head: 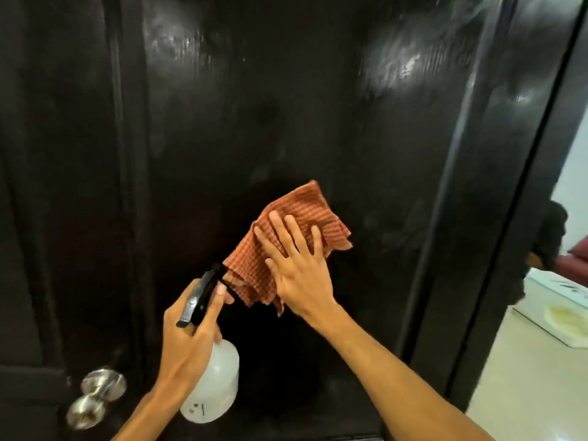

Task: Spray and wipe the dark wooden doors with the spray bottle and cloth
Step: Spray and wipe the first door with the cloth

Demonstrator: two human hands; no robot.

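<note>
Door [286, 122]: dark, glossy wood, filling most of our view, with pale wet smears near its top. Cloth [305, 211]: orange check, crumpled, lying against the door's middle panel. Our right hand [299, 265] presses it there with fingers straight and spread. Bottle [216, 386]: translucent white with a black trigger head, held just left of and below the cloth. Our left hand [187, 332] curls round its neck (one finger lies on the trigger). Knob [95, 396]: round metal, lower left. Floor [525, 393]: pale tile, beyond the door's right edge.

No readable text anywhere, small dark marks on the spray bottle [212, 385] — illegible
</note>
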